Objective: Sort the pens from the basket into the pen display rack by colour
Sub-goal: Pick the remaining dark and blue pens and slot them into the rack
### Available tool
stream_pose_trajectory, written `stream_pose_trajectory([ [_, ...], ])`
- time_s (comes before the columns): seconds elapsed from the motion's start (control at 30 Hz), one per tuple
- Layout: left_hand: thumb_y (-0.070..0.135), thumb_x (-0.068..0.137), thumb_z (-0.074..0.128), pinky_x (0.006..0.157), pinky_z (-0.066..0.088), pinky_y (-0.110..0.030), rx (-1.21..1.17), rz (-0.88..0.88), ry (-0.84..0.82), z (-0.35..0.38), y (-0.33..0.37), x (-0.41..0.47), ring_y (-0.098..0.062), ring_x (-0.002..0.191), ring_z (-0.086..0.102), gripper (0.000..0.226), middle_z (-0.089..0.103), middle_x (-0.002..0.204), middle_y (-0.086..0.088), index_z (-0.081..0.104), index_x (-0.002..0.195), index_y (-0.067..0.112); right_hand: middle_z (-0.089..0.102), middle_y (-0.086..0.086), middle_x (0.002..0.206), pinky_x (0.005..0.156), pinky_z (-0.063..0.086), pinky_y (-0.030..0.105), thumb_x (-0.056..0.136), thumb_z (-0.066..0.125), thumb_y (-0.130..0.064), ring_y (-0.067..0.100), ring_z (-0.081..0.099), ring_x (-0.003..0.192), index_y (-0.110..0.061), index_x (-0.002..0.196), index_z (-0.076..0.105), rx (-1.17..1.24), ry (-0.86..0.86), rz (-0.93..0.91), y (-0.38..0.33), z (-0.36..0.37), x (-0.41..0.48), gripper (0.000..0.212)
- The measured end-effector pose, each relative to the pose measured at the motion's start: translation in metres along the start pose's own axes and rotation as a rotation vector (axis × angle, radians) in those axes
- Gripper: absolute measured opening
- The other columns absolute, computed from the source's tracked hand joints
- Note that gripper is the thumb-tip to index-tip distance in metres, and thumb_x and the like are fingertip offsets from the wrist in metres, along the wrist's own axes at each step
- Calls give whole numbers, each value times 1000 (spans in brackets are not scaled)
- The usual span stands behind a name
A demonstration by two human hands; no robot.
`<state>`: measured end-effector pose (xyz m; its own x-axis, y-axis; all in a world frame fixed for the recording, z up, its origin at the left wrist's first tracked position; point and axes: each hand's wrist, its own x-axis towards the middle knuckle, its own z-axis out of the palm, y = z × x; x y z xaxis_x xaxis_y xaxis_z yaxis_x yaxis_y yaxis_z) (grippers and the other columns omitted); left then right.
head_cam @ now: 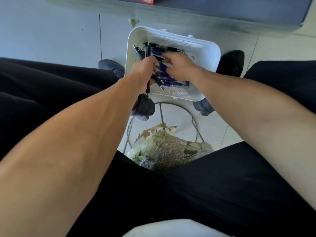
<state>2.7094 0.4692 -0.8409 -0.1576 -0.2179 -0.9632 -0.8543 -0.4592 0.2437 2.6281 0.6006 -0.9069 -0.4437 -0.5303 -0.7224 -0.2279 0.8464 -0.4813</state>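
My black trousers (222,194) fill the bottom of the frame, and both forearms reach up from them to the white basket (209,48) on the floor at upper centre. My left hand (144,69) clenches a bunch of black pens (140,54) — their tips point down past the basket's near rim. My right hand (180,65) lies on the blue pens (171,82) inside the basket, fingers curled — whether it grips one I cannot tell.

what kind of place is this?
Probably a shop or stockroom, not certain: a pale tiled floor, a white basket of pens set on it, and crumpled bubble wrap nearby.
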Motion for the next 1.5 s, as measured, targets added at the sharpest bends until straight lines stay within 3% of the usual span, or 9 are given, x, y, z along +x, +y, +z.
stream_pose_trajectory([
  [0.2, 15, 90, 55, 45, 29, -21, -2, -26, -9, 0, 0, -2, -10, 46, 33, 30, 44, 59, 1, 49, 61, 16, 43, 15, 147, 112, 32, 30, 91, 57, -2, 32, 38, 138, -8, 140, 57, -135, 24, 24, 14, 9, 6, 49],
  [0.37, 16, 90, 57, 44, 29, -20, -2, -28, 9, -1, 2, -3, -10, 45, 34, 30, 44, 59, 1, 49, 61, 16, 43, 10, 141, 111, 27, 46, 93, 54, -14, 33, 33, 134, -24, 138, 59, -243, 156, 123, 2, 24, 1, 47],
  [0.57, 17, 91, 58, 46, 30, -21, -15, -28, 17, -3, 0, -5, -11, 47, 34, 34, 45, 60, 0, 48, 59, 16, 50, 12, 139, 112, 30, 44, 92, 59, -7, 32, 44, 133, -9, 124, 66, -281, 208, 217, -3, 25, 8, 33],
  [0.77, 18, 90, 57, 47, 31, -21, -12, -29, 19, -6, 0, -3, -11, 50, 35, 32, 45, 63, 0, 49, 60, 16, 59, 14, 127, 94, 46, 38, 90, 63, -6, 33, 59, 118, -9, 118, 67, -343, 154, 294, 0, 20, 6, 28],
  [0.9, 19, 95, 55, 49, 44, -23, 4, -11, 10, -1, 1, -3, -12, 51, 47, 32, 50, 61, 0, 51, 63, 16, 67, 10, 115, 75, 47, 29, 93, 63, -18, 30, 64, 107, -12, 110, 70, -205, 122, 343, 7, 12, 5, 19],
  [1.03, 17, 101, 53, 68, 62, -33, -128, -15, -1, 0, 3, -4, -17, 53, 64, 22, 56, 67, -5, 54, 80, 9, 65, 7, 122, 93, 49, 28, 92, 69, -23, 24, 60, 114, -16, 122, 68, 22, 68, 308, 13, 6, 3, 31],
  [1.17, 22, 100, 52, 45, 45, -23, -28, 19, 37, 2, 2, -5, -15, 43, 49, 25, 48, 56, -1, 51, 77, 12, 71, -4, 101, 91, 46, 17, 88, 78, -23, 10, 63, 100, -18, 111, 75, 345, 23, 237, 11, 2, -3, 24],
  [1.27, 29, 99, 56, 41, 28, -20, 43, 37, 50, 5, 3, -4, -11, 40, 32, 30, 38, 53, 3, 45, 75, 16, 70, -13, 83, 70, 49, 15, 84, 83, -24, 4, 61, 77, -27, 96, 78, 620, -70, 265, 7, -7, -8, 14],
  [1.5, 39, 85, 76, 40, 32, -19, 112, 125, 64, 11, 1, -6, -9, 38, 36, 35, 41, 54, 4, 55, 92, 12, 71, -4, 81, 57, 41, 17, 85, 78, -11, 7, 50, 63, -17, 103, 77, 1112, -278, 229, 9, -25, -23, 19],
])
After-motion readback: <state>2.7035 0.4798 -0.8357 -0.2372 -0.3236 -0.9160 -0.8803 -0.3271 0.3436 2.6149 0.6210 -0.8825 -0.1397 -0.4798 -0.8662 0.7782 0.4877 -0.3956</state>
